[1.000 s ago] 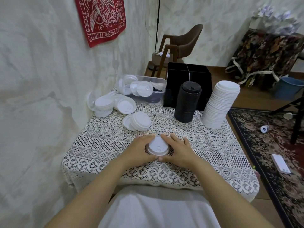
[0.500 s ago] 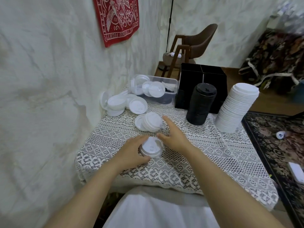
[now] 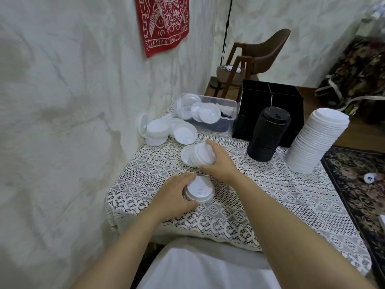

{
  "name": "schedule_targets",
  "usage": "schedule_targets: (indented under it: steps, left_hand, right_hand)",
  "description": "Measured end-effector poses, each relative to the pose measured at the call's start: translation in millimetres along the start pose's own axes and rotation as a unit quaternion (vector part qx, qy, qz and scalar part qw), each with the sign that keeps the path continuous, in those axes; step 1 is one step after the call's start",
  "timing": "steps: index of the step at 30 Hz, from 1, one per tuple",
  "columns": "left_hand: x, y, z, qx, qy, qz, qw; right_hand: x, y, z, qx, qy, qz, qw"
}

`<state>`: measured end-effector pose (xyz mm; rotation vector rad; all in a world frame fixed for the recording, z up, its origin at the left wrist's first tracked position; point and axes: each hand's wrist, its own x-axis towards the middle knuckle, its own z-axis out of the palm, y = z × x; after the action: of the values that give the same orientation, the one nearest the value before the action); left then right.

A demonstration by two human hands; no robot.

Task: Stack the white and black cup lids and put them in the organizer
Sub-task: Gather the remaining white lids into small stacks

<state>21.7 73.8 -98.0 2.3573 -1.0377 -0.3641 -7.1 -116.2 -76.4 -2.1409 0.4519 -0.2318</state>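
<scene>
**Right hand on the tilted lids, left hand on the short stack**

You sit at a small table covered by a white lace cloth (image 3: 260, 197), pushed against a mottled pale wall where a red printed banner (image 3: 164, 21) hangs. Beyond the table stand a brown chair (image 3: 262, 53) and a dark floral rug (image 3: 358, 180) on a wooden floor.

At the far edge sits the black organizer (image 3: 273, 101), with a clear plastic tub (image 3: 218, 113) of loose lids on its left. A tall stack of black lids (image 3: 268, 134) stands in front of the organizer, and a taller, leaning stack of white lids (image 3: 316, 140) just to its right. More white lids lie heaped against the wall (image 3: 160, 130).

Your left hand (image 3: 175, 195) curls around a short white stack (image 3: 200, 189) resting on the cloth. Your right hand (image 3: 220, 163) closes on a few tilted white lids (image 3: 200, 156) further out.

Half a second ago your right hand was open beside the short stack, only reaching; it has since arrived at the tilted lids. One second ago both hands cupped the short stack.
</scene>
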Motion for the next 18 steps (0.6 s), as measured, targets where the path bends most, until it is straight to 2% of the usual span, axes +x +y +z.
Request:
schedule_targets:
  steps: [4,7,11,15,18]
  left_hand:
    - [0,2,-1,-0.003,0.005,0.003,1.0]
    - [-1,3,-2,-0.009,0.006,0.006,1.0]
    - [0,2,-3,-0.012,0.003,0.007,1.0]
    - [0,3,-4,-0.023,0.008,0.012,1.0]
    - [-1,4,-4,-0.024,0.008,0.011,1.0]
  right_hand:
    - [-8,4,-4,0.029,0.045,0.009,0.999]
    - [-19,13,-12,0.01,0.101,0.006,0.995]
    - [-36,32,-20,-0.109,0.16,0.033,0.981]
    - [-54,41,-18,-0.249,0.165,0.081,0.951]
    - [-64,45,-14,-0.325,0.139,0.122,0.927]
